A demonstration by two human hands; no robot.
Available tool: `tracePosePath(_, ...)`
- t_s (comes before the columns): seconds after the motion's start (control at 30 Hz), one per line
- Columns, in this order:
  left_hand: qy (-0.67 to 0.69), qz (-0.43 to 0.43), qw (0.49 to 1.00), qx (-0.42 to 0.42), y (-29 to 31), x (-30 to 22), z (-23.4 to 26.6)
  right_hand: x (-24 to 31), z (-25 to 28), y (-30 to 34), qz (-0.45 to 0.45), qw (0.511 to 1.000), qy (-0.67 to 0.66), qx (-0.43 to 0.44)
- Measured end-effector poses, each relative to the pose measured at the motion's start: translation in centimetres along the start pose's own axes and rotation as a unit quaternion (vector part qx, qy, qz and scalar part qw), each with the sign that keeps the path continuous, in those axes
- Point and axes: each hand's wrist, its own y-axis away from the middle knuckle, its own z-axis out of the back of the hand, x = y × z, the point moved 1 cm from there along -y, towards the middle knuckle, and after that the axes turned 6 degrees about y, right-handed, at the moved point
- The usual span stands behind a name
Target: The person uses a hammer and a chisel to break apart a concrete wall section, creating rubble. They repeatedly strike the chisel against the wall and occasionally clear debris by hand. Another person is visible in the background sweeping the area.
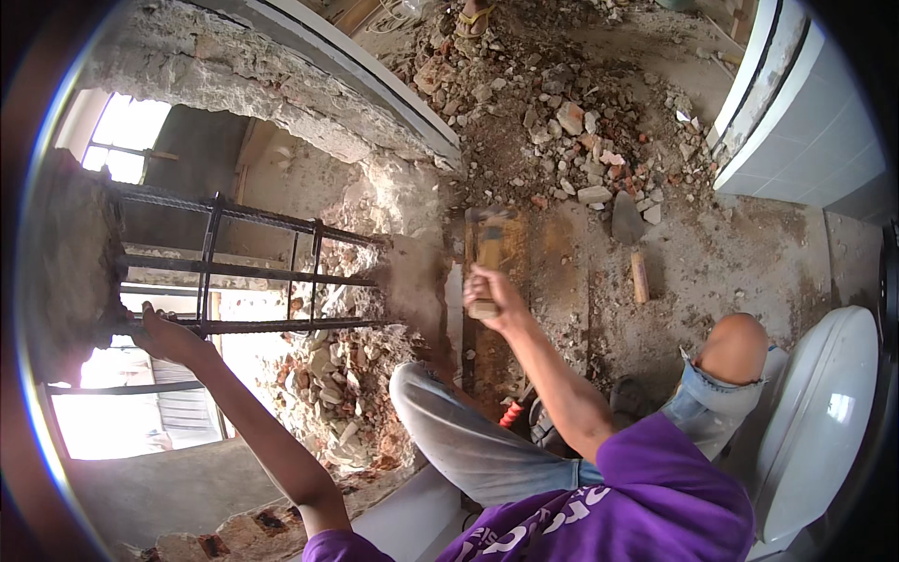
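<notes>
My left hand [169, 337] is closed around the lowest bar of a steel rebar cage [281, 327], close to the broken concrete [84, 253] at the far left. Stirrups tie the ribbed bars together where they cross the wall opening. My right hand [492, 298] grips a hammer [489, 248] by its wooden handle, above the dusty floor just right of the broken wall end. Motion smears the hammer's head. To the right of it lies a trowel [627, 220] with a wooden handle. Beside my feet is a red ridged grip [510, 415], mostly hidden.
Broken brick and mortar rubble [581, 140] covers the floor ahead, with more rubble [328, 393] below the rebar. A white toilet [815, 421] stands close on my right. A tiled wall edge [796, 140] juts in at upper right. Another person's sandalled foot [475, 19] shows at the top.
</notes>
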Motion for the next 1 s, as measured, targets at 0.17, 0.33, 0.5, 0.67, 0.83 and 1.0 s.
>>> tracePosePath(0.17, 0.003, -0.016, 1.0, 0.02, -0.4, 0.2, -0.1, 9.3, -3.2, 10.4, 0.293, 0.937, 0.084, -0.17)
tracePosePath(0.33, -0.15, -0.13, 0.98, 0.029, -3.1, 3.2, 2.0, 17.5, -5.3, 15.2, 0.586, 0.779, 0.086, -0.207)
tracePosePath(0.5, -0.126, -0.072, 0.989, -0.011, -1.1, 1.5, 1.2, 15.8, -4.5, 9.3, 0.662, 0.654, 0.176, -0.32)
tracePosePath(0.67, 0.013, -0.011, 1.0, 0.011, -0.6, 1.2, -0.4, -5.9, -3.1, -4.0, -0.079, 0.99, -0.088, -0.071)
tracePosePath(0.83, 0.01, 0.011, 1.0, -0.006, 0.2, -0.3, -0.4, 3.7, -4.2, 2.5, 0.037, 0.98, 0.188, -0.054)
tracePosePath(1.0, -0.069, -0.028, 0.997, -0.001, -1.4, 1.3, 0.5, 12.2, -6.7, 10.4, 0.384, 0.87, 0.273, -0.147)
